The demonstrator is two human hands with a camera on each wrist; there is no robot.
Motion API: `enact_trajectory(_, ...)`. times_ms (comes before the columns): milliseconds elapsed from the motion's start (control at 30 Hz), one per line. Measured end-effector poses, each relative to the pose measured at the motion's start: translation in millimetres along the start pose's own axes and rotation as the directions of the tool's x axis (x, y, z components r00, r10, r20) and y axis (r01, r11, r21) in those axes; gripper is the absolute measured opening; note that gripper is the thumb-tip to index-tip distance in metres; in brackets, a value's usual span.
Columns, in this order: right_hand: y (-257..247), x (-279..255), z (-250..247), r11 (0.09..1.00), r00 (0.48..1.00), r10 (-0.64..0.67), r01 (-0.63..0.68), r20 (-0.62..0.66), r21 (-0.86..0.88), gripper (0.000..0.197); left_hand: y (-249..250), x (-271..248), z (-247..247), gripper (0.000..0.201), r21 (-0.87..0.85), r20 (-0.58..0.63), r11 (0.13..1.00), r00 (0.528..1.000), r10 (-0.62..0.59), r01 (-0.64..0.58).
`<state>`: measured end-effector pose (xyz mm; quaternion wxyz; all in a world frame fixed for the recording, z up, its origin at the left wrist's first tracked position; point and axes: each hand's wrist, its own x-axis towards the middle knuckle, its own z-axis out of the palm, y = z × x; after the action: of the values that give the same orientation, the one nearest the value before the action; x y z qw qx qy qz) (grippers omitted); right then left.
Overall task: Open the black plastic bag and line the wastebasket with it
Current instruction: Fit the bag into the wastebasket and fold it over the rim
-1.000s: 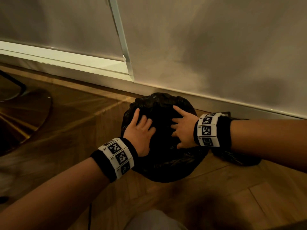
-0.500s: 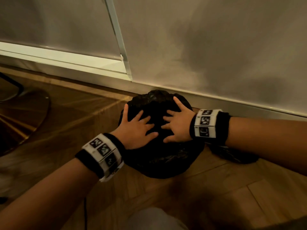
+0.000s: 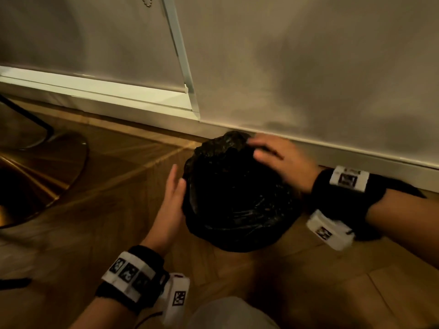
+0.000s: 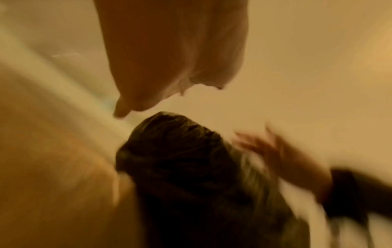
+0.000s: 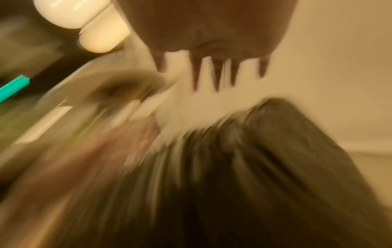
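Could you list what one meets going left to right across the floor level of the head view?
Chair base → left hand → black plastic bag over the wastebasket → right hand.

Black plastic bag (image 3: 237, 198): thin crinkled film, glossy. Floor (image 3: 107, 186): polished wood planks. Wall (image 3: 308, 67): smooth, matt.

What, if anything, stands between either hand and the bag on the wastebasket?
Nothing visible. The left hand lies flat against the left side of the bag; the right hand rests on its far top edge. Both wrist views are blurred.
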<state>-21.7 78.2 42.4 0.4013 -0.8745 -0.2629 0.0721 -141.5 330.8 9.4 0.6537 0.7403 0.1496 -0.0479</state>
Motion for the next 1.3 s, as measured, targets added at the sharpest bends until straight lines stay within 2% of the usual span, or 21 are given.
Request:
enact_trajectory(33, 2.3, 7.5, -4.8, 0.967, 0.971, 0.191, -0.161, -0.144, 0.199, 0.052, -2.3, 3.4, 2.3, 0.065, -0.215, 0.027, 0.97, 0.993, -0.111, 0.115)
enact_trajectory(67, 7.8, 12.5, -4.8, 0.867, 0.908, 0.389, -0.303, -0.156, 0.396, 0.053, -4.2, 7.6, 6.2, 0.063, -0.366, 0.085, 0.913, 0.983, -0.161, 0.181)
enact_trajectory(100, 15.1, 14.1, -2.8, 0.704, 0.846, 0.532, -0.414, -0.041, 0.577, 0.054, -6.6, 11.8, 12.0, 0.056, -0.427, 0.116, 0.88, 0.977, -0.177, 0.21)
enact_trajectory(133, 24.7, 12.8, 4.2, 0.501, 0.799, 0.583, -0.498, 0.15, 0.707, 0.054, -6.3, 14.3, 17.6, 0.052, -0.434, 0.117, 0.876, 0.977, -0.178, 0.211)
enact_trajectory(167, 35.5, 10.1, 13.7, 0.34, 0.776, 0.547, -0.547, 0.313, 0.765, 0.056, -10.2, 18.1, 19.1, 0.051, -0.413, 0.1, 0.886, 0.978, -0.184, 0.209)
enact_trajectory(200, 47.2, 9.5, 23.5, 0.28, 0.77, 0.49, -0.584, 0.409, 0.762, 0.062, -11.1, 22.1, 22.2, 0.053, -0.412, 0.094, 0.89, 0.981, -0.172, 0.195)
enact_trajectory(233, 56.6, 9.0, 30.9, 0.273, 0.761, 0.465, -0.61, 0.453, 0.744, 0.07, -14.8, 25.9, 22.2, 0.054, -0.42, 0.106, 0.886, 0.98, -0.168, 0.197)
enact_trajectory(300, 66.2, 12.5, 35.1, 0.276, 0.738, 0.489, -0.636, 0.465, 0.721, 0.08, -15.4, 29.4, 20.9, 0.054, -0.424, 0.168, 0.872, 0.967, -0.192, 0.247)
enact_trajectory(433, 62.3, 11.7, 24.5, 0.344, 0.725, 0.431, -0.683, 0.538, 0.645, 0.073, -20.3, 32.8, 14.9, 0.062, -0.31, 0.22, 0.901, 0.945, -0.244, 0.305)
enact_trajectory(500, 51.7, 13.2, 9.6, 0.51, 0.708, 0.49, -0.706, 0.508, 0.492, 0.068, -14.2, 36.4, 2.3, 0.065, -0.205, 0.195, 0.94, 0.953, -0.232, 0.271)
enact_trajectory(533, 44.9, 19.0, -2.4, 0.615, 0.723, 0.541, -0.689, 0.43, 0.384, 0.064, -7.6, 41.7, -4.8, 0.065, -0.143, 0.151, 0.961, 0.964, -0.217, 0.238)
enact_trajectory(600, 29.9, 35.2, -25.1, 0.783, 0.811, 0.507, -0.574, 0.291, 0.238, 0.06, 12.4, 56.3, -17.8, 0.065, 0.075, 0.019, 0.985, 0.987, -0.158, 0.156)
enact_trajectory(667, 19.0, 56.1, -38.3, 0.897, 0.884, 0.363, -0.417, 0.293, 0.145, 0.061, 39.2, 70.5, -24.6, 0.056, 0.274, -0.022, 0.961, 0.999, -0.034, 0.039)
enact_trajectory(700, 13.7, 67.6, -38.7, 0.93, 0.89, 0.315, -0.359, 0.331, 0.08, 0.062, 53.3, 78.0, -23.7, 0.053, 0.32, 0.018, 0.947, 1.0, 0.024, -0.029)
enact_trajectory(767, 4.0, 84.8, -28.5, 0.953, 0.859, 0.288, -0.299, 0.423, -0.041, 0.061, 66.4, 99.3, -15.8, 0.05, 0.376, 0.149, 0.919, 0.987, 0.068, -0.12)
enact_trajectory(833, 1.3, 95.9, -10.3, 0.954, 0.822, 0.299, -0.268, 0.485, -0.135, 0.056, 61.9, 120.5, -5.4, 0.051, 0.444, 0.259, 0.885, 0.966, 0.022, -0.14)
enact_trajectory(900, 0.2, 101.6, 1.4, 0.938, 0.788, 0.336, -0.226, 0.516, -0.264, 0.052, 48.3, 136.8, 2.7, 0.052, 0.559, 0.346, 0.809, 0.938, -0.025, -0.185)
enact_trajectory(967, 1.5, 105.7, 4.0, 0.922, 0.754, 0.369, -0.221, 0.543, -0.319, 0.054, 36.2, 144.9, 4.5, 0.048, 0.627, 0.386, 0.741, 0.922, -0.028, -0.24)
enact_trajectory(1100, 0.4, 103.3, -2.4, 0.906, 0.724, 0.414, -0.27, 0.551, -0.326, 0.062, 35.0, 137.4, 2.3, 0.043, 0.618, 0.391, 0.744, 0.92, -0.011, -0.254)
enact_trajectory(1200, -4.8, 91.8, -12.5, 0.924, 0.776, 0.383, -0.31, 0.501, -0.226, 0.055, 41.3, 123.0, -8.3, 0.047, 0.546, 0.306, 0.822, 0.952, -0.014, -0.163)
enact_trajectory(1300, -0.5, 66.8, -28.5, 0.909, 0.868, 0.416, -0.407, 0.273, -0.089, 0.058, 28.9, 92.1, -34.6, 0.054, 0.326, 0.147, 0.945, 0.989, -0.031, -0.019)
